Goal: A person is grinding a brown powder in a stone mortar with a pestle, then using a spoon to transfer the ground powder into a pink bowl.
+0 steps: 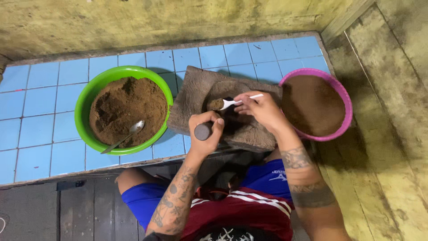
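Observation:
My left hand (pixel 206 132) grips a dark, round-ended pestle (pixel 203 131) over the near edge of a stone grinding slab (pixel 191 96). My right hand (pixel 261 109) holds a white plastic spoon (pixel 229 103) by its handle. The spoon's bowl carries brown powder and hovers over the hollow of the slab. Both hands are close together above the slab's middle.
A green bowl (pixel 91 91) full of brown powder, with a metal spoon (pixel 125 136) lying in it, stands left of the slab on blue tiles (pixel 40 98). A pink bowl (pixel 341 96) of brown powder sits at the right. Yellow stained walls close in behind and to the right.

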